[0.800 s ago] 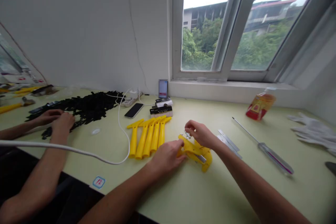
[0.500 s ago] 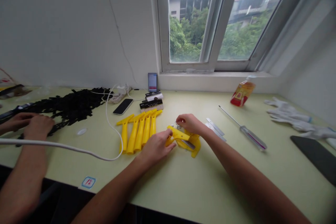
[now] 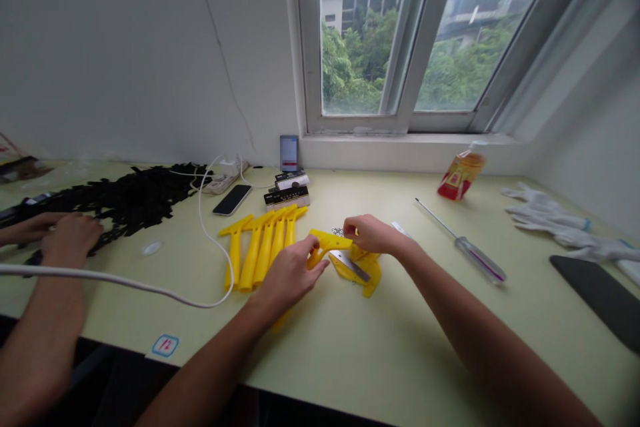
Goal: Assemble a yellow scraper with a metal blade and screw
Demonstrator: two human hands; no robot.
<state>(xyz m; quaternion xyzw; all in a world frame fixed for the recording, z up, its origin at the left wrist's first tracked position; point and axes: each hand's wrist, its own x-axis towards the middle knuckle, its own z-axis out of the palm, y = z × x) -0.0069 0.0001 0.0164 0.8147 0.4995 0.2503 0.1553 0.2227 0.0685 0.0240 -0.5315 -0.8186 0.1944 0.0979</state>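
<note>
My left hand (image 3: 290,272) is closed round a yellow plastic scraper handle (image 3: 330,240), its wide head pointing right. My right hand (image 3: 369,233) has its fingertips pinched together at the right end of that head; anything between them is too small or hidden to make out. Just behind the head lies a small heap of metal nuts (image 3: 337,231). Below it, a metal blade (image 3: 354,267) rests on loose yellow plastic pieces (image 3: 370,285). Several more yellow handles (image 3: 259,255) lie in a row left of my left hand.
A screwdriver (image 3: 477,259), a bottle (image 3: 460,175), white gloves (image 3: 547,219) and a dark flat pad (image 3: 595,297) lie to the right. A white cable (image 3: 150,285) crosses the left side, near a co-worker's hands (image 3: 73,237) and black strips (image 3: 145,197). Behind are a phone (image 3: 233,200) and small boxes (image 3: 287,197).
My right hand has moved from the heap of nuts to the scraper's head. My left hand has shifted slightly left with the handle, uncovering more of the blade.
</note>
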